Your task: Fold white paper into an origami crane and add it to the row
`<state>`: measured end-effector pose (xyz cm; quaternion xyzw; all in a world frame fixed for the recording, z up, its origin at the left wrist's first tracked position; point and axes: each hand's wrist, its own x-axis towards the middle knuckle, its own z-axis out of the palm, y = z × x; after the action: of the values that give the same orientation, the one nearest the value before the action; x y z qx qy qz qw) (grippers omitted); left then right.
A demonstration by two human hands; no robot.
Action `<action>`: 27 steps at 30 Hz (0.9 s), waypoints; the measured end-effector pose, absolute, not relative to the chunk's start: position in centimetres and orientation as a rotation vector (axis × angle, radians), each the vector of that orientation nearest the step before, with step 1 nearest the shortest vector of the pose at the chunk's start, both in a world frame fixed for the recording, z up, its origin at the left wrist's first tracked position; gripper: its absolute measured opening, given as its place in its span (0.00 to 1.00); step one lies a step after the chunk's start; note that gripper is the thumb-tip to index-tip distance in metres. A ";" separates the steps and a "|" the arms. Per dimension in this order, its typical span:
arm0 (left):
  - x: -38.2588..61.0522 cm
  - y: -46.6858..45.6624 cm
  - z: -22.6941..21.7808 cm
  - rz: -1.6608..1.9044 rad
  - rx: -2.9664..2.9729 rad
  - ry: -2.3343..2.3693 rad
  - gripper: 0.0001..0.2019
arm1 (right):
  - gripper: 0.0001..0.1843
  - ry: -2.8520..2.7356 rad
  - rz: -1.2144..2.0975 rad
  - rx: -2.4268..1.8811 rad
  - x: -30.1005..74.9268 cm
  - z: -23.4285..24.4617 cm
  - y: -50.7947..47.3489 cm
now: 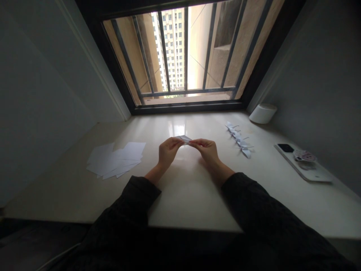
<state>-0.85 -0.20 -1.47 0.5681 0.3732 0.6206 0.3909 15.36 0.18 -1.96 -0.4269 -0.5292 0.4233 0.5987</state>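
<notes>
A small folded piece of white paper (184, 138) is held up between both hands over the middle of the white sill. My left hand (169, 150) pinches its left side with thumb and fingers closed. On its right side my right hand (207, 150) pinches the same paper, the two hands' fingertips almost meeting. The exact folds are too small to make out. Loose white paper sheets (120, 160) lie in an overlapping pile to the left. Several folded white paper figures (239, 140), winged like small birds, stand in a slanting row at the right.
A white phone (321, 175) with a round decorated grip lies at the far right. Behind it, against the wall, sits a white cylindrical object (263, 113). A dark-framed, barred window (186, 109) borders the back of the sill (186, 195).
</notes>
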 end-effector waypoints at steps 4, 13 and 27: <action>-0.5 -0.3 -1.4 1.601 1.336 0.902 0.11 | 0.12 -1.201 1.014 -0.940 15.2 -1.8 0.1; -0.2 -0.9 -1.1 1.605 1.348 0.898 0.09 | 0.14 -1.025 1.178 -0.881 14.8 -1.5 -0.1; 0.0 -1.1 -1.0 1.625 1.355 0.896 0.09 | 0.21 -0.994 1.194 -0.881 14.9 -1.4 0.0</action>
<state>0.01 -1.10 -0.96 0.5381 0.3559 0.6452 0.4093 14.93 0.05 -1.43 -0.3842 -0.4334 0.5207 0.6272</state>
